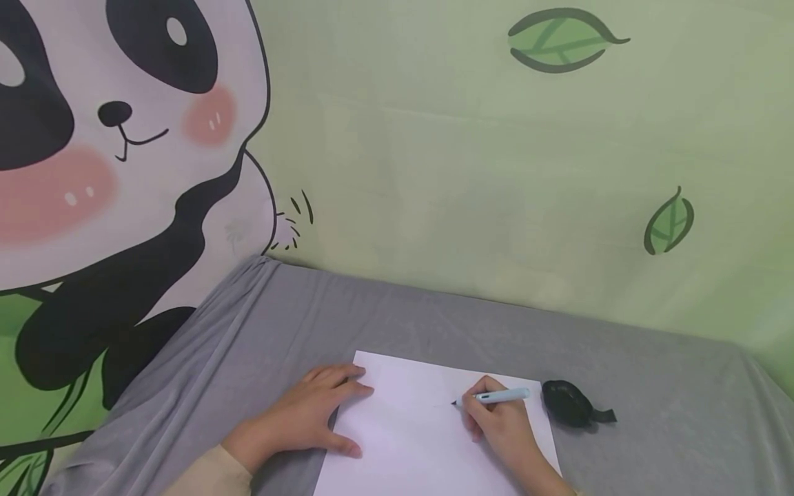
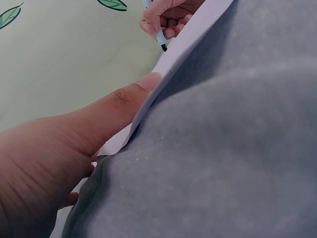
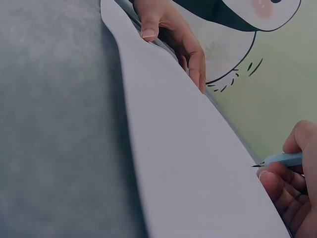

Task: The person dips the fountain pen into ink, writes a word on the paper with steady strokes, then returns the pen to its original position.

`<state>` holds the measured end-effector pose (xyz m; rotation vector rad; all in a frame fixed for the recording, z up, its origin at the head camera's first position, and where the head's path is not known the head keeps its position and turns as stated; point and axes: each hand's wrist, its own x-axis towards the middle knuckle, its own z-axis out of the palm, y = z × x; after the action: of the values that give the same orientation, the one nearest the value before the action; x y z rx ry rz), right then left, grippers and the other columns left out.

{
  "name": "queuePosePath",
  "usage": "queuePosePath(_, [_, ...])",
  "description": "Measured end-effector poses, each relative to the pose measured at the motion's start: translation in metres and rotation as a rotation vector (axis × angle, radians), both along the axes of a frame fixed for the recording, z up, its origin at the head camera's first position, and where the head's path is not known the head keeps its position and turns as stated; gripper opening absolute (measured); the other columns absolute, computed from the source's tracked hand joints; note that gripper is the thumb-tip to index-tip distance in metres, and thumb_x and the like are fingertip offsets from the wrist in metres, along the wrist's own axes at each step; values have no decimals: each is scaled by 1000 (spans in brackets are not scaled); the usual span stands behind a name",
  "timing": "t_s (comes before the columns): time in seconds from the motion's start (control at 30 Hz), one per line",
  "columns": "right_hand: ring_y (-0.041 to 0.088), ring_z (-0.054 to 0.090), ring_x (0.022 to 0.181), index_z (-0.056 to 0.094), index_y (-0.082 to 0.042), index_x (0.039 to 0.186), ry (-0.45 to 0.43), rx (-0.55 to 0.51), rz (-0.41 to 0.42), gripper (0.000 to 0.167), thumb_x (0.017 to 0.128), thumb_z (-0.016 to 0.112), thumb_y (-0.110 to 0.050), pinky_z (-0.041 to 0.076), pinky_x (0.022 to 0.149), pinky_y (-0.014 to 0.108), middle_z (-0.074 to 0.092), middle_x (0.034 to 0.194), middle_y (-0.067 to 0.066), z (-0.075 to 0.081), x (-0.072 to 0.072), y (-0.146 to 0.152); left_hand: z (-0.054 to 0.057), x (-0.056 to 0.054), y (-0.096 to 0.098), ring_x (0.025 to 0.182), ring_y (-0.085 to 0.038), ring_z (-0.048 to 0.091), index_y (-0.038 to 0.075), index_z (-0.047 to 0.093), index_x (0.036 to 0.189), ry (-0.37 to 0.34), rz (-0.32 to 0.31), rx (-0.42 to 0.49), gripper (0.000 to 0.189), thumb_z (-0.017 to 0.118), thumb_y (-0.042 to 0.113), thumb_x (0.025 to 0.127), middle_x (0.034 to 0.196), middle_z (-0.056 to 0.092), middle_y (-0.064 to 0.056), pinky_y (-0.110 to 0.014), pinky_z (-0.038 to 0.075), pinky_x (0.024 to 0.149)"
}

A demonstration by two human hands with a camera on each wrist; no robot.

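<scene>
A sheet of white paper lies on the grey cloth. My left hand rests at its left edge, fingers spread, with the thumb and fingertips touching the paper; the left wrist view shows the thumb lying along the edge. On the right side of the sheet, my right hand pinches a light blue pen between thumb and fingers. The pen's dark tip points left and is at the paper, beside a faint short line in the head view.
Just right of the paper lies a black oval object with a short tab; its kind is unclear. The grey cloth covers the surface. Behind it hangs a pale green backdrop printed with a panda and leaves.
</scene>
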<state>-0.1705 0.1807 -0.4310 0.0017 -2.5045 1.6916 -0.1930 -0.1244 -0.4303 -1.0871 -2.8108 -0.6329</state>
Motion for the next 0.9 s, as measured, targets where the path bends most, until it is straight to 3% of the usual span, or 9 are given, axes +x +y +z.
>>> queuePosePath(0.9, [12, 48, 40, 59, -4, 79, -19, 48, 7, 8, 86, 63, -4, 40, 42, 20, 56, 53, 5, -2, 2, 0, 1, 1, 0, 131, -28, 45, 22, 59, 129, 0, -5, -8, 78, 71, 67, 68, 143, 49, -6, -51, 34, 107])
